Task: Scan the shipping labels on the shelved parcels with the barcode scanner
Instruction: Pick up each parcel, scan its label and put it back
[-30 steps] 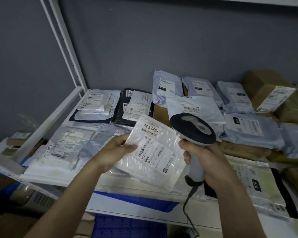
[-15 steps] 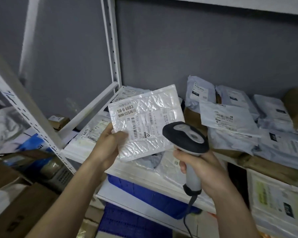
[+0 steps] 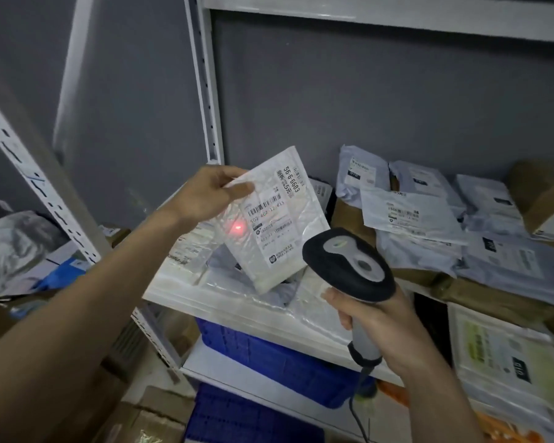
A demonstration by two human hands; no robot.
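Grey wall behind a white metal shelf (image 3: 224, 302) stacked with grey mailer parcels (image 3: 413, 215) and a cardboard box (image 3: 541, 199) far right. Left hand (image 3: 205, 196) pinches the top corner of a bubble mailer (image 3: 269, 225), holding it tilted above the shelf's left end. Right hand (image 3: 381, 327) is wrapped round the barcode scanner (image 3: 349, 266) handle, just right of the mailer; a red dot (image 3: 237, 227) lands beside its label (image 3: 271, 215). Blue crate (image 3: 269, 359) sits below.

I am looking into a parcel storeroom or courier depot: white metal shelving (image 3: 205, 100) against a grey wall (image 3: 381, 100) holds heaps of grey mailer bags (image 3: 410, 215) with barcode labels, brown cardboard boxes (image 3: 538, 193), and a blue plastic crate (image 3: 269, 356) below.
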